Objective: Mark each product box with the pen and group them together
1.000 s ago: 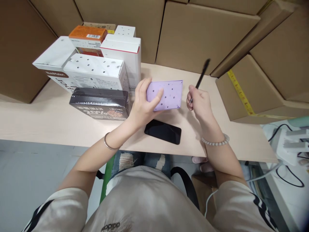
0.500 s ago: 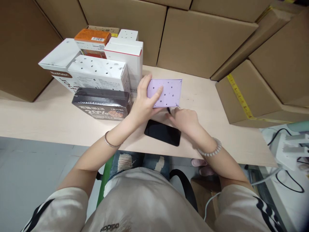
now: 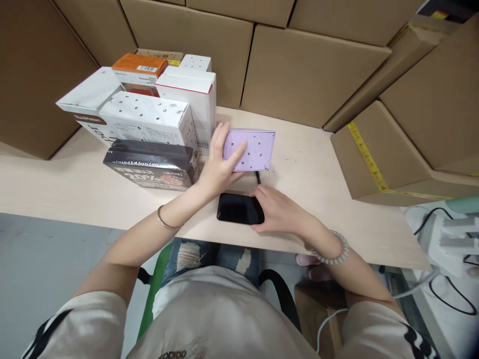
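Observation:
A purple box (image 3: pixel 256 149) dotted with small black marks lies on the pale wooden table (image 3: pixel 318 179). My left hand (image 3: pixel 218 167) grips its left end, fingers over the top face. A black phone (image 3: pixel 235 208) lies screen up near the table's front edge. My right hand (image 3: pixel 279 212) closes over its right end, fingers on the far edge and thumb on the near edge. A black pen (image 3: pixel 257 177) lies on the table between the purple box and my right hand, mostly hidden.
Left of the purple box stand several white boxes (image 3: pixel 149 117), an orange-topped box (image 3: pixel 139 65) and a black wrapped box (image 3: pixel 149 167). Large cardboard cartons (image 3: pixel 310 65) wall in the back and right. A white power strip with cables (image 3: pixel 449 234) sits lower right.
My right hand held the pen up, brought it down beside the purple box, let it go and moved onto the phone. My left hand stayed on the purple box.

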### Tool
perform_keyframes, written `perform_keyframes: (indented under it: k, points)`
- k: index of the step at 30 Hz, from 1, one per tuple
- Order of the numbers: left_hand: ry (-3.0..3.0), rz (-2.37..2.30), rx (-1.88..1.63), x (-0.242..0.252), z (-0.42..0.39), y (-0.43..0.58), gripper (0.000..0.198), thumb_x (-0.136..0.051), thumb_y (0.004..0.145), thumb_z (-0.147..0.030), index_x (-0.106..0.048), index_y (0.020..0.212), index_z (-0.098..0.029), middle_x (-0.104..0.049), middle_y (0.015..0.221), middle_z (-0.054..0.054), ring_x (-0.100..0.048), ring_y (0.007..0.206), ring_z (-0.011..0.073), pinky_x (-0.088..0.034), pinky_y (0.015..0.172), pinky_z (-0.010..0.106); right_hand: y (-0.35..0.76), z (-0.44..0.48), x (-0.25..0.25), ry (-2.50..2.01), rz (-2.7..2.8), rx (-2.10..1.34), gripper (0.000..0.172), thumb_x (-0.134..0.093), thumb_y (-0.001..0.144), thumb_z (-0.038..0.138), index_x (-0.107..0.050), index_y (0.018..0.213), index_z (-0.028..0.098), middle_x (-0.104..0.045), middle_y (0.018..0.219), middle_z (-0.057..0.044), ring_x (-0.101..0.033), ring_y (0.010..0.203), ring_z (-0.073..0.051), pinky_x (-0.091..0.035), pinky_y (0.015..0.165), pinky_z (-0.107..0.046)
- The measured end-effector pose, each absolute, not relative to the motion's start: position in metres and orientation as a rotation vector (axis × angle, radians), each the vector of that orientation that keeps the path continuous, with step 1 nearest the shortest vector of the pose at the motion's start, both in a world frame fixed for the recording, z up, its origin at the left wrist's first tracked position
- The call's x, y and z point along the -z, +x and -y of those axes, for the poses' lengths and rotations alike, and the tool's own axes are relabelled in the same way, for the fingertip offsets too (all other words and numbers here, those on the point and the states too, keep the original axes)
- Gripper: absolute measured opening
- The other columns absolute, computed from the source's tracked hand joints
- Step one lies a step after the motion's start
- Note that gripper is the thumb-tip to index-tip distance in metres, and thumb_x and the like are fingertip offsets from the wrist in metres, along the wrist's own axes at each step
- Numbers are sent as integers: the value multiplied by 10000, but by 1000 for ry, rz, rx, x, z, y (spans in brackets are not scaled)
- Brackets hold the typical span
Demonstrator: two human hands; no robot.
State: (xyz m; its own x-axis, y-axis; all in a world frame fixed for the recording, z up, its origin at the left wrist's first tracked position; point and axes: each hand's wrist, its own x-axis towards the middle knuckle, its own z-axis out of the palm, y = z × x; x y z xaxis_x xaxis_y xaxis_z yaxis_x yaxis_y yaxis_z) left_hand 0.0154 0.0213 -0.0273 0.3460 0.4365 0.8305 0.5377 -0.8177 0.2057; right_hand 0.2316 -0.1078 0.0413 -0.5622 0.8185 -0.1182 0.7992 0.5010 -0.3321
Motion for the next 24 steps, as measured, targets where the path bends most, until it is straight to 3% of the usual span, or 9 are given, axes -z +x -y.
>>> perform_keyframes:
  k: [4,10,16,24]
  points:
    - [-2510,860,1535,29,-25,14,734,-664,942,-720,-460,1565,-390,-260,1786,107,-257,1692,418,-306,1343,705,246,107,-44,-1318,2593,-554,615,-798,736,266,-605,1317,199,-757,1280,-151,-739,1158,-370,-600,1002,-507]
    - [-2513,814,1697,30,-29,19,712,-501,1025,-733,-301,1645,-445,-221,1784,48,-286,1690,359,-341,1358,649,273,109,-48,-1102,2196,-240,880,-868,689,458,-479,1465,311,-743,1277,-67,-778,1059,-320,-643,827,-446]
    - [-2466,809,1548,28,-24,18,630,-578,1025,-665,-417,1580,-414,-191,1787,61,-283,1685,402,-325,1338,705,275,107,-38,-1017,1807,-52,986,-900,668,576,-446,1506,324,-630,1394,-104,-709,1232,-362,-620,1027,-547]
    - [-2537,912,1511,26,-23,18,681,-595,986,-726,-441,1553,-382,-256,1759,98,-267,1688,436,-295,1337,740,268,104,-34,-980,1750,-36,979,-927,662,520,-474,1508,325,-608,1402,-94,-696,1241,-355,-604,1058,-569]
